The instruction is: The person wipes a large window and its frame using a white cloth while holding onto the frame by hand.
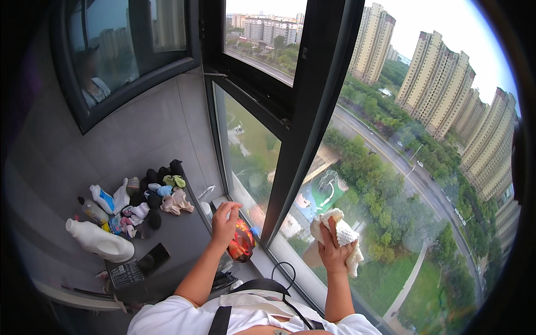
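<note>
My right hand (336, 253) presses a white textured cloth (335, 226) against the large window pane (385, 223). The fingers lie over the cloth, which is bunched and hangs down past the palm. Raised on the left, my left hand (224, 221) has its fingers bent and together, with nothing visible in them. Just below and right of it is a red and orange patterned bundle (241, 243) beside the windowsill. Whether the hand touches it I cannot tell.
On the grey counter (184, 237) at left lie several socks and small garments (176, 202), a white jug (100, 240), bottles (103, 199) and a dark phone-like device (153, 260). A dark window frame (296, 151) stands between the panes. A dark-framed window (128, 50) hangs open upper left.
</note>
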Motion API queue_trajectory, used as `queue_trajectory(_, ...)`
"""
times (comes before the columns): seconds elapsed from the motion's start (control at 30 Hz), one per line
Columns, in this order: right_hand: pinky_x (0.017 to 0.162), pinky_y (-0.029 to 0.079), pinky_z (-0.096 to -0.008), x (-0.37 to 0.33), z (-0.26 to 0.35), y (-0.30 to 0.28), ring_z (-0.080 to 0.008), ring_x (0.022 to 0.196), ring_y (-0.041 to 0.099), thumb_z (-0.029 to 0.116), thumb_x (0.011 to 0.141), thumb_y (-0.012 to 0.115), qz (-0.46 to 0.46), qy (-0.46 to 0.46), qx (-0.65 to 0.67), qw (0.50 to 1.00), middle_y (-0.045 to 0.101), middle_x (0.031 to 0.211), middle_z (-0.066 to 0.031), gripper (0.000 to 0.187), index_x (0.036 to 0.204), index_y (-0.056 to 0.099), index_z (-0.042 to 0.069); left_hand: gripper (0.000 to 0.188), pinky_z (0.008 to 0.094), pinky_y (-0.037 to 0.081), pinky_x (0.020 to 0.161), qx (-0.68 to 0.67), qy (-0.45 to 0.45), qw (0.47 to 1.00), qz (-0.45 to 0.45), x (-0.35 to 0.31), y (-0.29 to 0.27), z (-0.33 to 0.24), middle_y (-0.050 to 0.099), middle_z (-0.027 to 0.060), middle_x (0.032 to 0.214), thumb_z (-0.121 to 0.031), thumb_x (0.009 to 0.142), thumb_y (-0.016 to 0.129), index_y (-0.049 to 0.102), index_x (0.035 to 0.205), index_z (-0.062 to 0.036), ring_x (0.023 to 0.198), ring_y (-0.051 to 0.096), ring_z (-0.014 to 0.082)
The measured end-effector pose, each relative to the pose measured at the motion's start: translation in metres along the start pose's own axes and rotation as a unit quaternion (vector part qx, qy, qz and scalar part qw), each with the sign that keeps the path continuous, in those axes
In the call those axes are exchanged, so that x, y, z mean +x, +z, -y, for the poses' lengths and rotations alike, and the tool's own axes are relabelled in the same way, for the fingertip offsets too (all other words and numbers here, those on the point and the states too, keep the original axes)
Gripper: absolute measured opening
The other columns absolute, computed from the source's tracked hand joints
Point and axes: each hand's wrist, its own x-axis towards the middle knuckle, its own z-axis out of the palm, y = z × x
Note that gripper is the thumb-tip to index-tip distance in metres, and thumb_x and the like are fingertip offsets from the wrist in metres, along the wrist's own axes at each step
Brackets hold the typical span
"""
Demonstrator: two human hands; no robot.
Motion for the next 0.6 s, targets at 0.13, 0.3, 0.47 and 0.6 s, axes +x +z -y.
queue_trajectory(0.13, 0.088, 0.038, -0.0444, 0.045, 0.01, -0.005, -0.0247, 0.105, 0.059, 0.01, 0.057, 0.071, -0.064, -0.004, 0.035, 0.997, 0.059, 0.126, 0.0019, 0.048, 0.103, 0.069, 0.02, 0.013, 0.0302, 0.046, 0.077, -0.011, 0.016, 1.0, 0.006, 0.017, -0.014, -0.002, 0.062, 0.0091, 0.089, -0.009, 0.09, 0.053, 0.064, 0.093, -0.0014, 0.085, 0.061, 0.0221)
queue_trajectory(0.3, 0.084, 0.041, -0.0422, 0.132, 0.029, -0.013, -0.0237, 0.099, 0.061, 0.008, 0.055, 0.072, -0.148, -0.064, 0.031, 0.986, 0.057, 0.129, 0.0024, 0.052, 0.106, 0.069, 0.02, 0.016, 0.0273, 0.045, 0.078, -0.026, 0.028, 0.999, -0.009, 0.04, -0.041, 0.012, 0.062, 0.0071, 0.089, -0.011, 0.092, 0.052, 0.063, 0.092, 0.0001, 0.087, 0.059, 0.0161)
queue_trajectory(0.47, 0.085, 0.038, -0.0434, 0.202, 0.048, -0.01, -0.0249, 0.105, 0.057, 0.008, 0.058, 0.075, -0.123, -0.099, 0.001, 0.987, 0.04, 0.144, 0.0031, 0.072, 0.126, 0.056, 0.022, 0.015, 0.029, 0.046, 0.075, -0.035, 0.018, 0.999, -0.01, 0.05, -0.052, 0.027, 0.063, 0.0082, 0.088, -0.01, 0.091, 0.053, 0.065, 0.093, -0.0016, 0.084, 0.061, 0.0199)
queue_trajectory(0.6, 0.089, 0.036, -0.0461, 0.193, 0.055, 0.039, -0.0273, 0.113, 0.052, 0.014, 0.059, 0.076, -0.022, -0.051, -0.017, 0.998, 0.036, 0.146, 0.0031, 0.076, 0.131, 0.051, 0.022, 0.017, 0.0253, 0.044, 0.079, -0.056, 0.004, 0.998, 0.005, 0.054, -0.062, 0.04, 0.062, 0.005, 0.091, -0.013, 0.094, 0.052, 0.064, 0.094, -0.0014, 0.088, 0.057, 0.0132)
